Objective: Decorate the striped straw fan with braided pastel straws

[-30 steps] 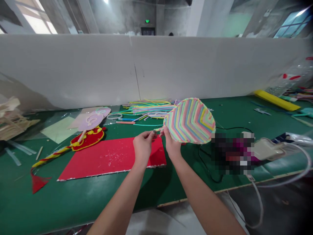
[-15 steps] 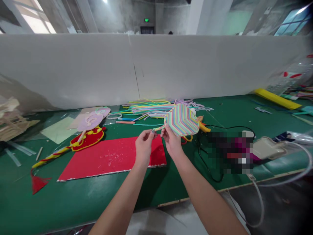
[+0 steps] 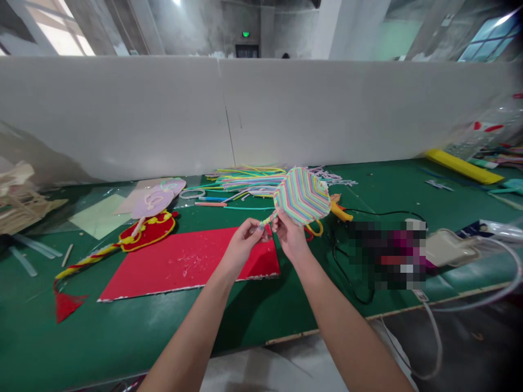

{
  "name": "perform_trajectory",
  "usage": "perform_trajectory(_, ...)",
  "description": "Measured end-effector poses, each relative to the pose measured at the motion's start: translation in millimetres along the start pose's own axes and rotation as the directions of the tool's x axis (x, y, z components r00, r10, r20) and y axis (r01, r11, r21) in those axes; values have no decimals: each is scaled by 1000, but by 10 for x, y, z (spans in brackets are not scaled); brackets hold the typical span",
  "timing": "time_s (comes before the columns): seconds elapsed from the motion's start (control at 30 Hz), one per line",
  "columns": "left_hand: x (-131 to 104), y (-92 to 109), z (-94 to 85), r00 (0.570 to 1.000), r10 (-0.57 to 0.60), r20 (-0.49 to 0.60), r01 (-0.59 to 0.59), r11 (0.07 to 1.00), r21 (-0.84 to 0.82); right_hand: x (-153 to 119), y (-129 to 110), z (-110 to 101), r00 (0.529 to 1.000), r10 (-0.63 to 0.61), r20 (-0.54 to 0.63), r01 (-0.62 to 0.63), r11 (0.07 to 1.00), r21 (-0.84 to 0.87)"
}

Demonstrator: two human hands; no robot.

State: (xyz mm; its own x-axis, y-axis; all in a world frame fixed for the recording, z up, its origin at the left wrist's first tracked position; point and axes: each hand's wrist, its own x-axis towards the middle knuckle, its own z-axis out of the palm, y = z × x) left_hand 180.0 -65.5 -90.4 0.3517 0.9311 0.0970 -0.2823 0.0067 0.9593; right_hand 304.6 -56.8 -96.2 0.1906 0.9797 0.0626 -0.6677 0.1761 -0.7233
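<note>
A striped pastel fan-shaped piece (image 3: 302,197) with a short twisted handle (image 3: 268,219) is held up over the table. My left hand (image 3: 246,239) pinches the free end of the handle. Where the handle meets the striped head, my right hand (image 3: 288,233) is closed around it. Beneath my left hand lies a red board (image 3: 175,264) with bits of dried residue. To its left rests a red fan with yellow edging (image 3: 149,231), its twisted handle ending in a red tassel (image 3: 67,306).
Pastel fuzzy stems (image 3: 245,178) lie along the white partition (image 3: 163,114). An orange-tipped tool (image 3: 341,211), black cable and pixelated items sit at right, near a yellow packet (image 3: 463,166). Lilac fan (image 3: 153,200) and paper sheets (image 3: 100,216) are at left.
My left hand has turned and moved slightly along the handle, its fingers lower over it. The striped piece has tilted a little and shifted slightly up.
</note>
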Motion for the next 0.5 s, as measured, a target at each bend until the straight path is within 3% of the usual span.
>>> perform_trajectory(0.3, -68, 35, 46, 982, 181, -60, -143, 906, 398, -29, -6, 33, 1000, 21, 2, -21, 999, -42)
perform_trajectory(0.4, -86, 32, 34, 962, 268, -55, -188, 793, 580, -40, -9, 34, 999, 46, -5, -46, 998, -48)
perform_trajectory(0.5, -107, 19, 1, 933, 361, -2, -232, 603, 763, -36, 10, 18, 997, 76, -13, -77, 996, -39)
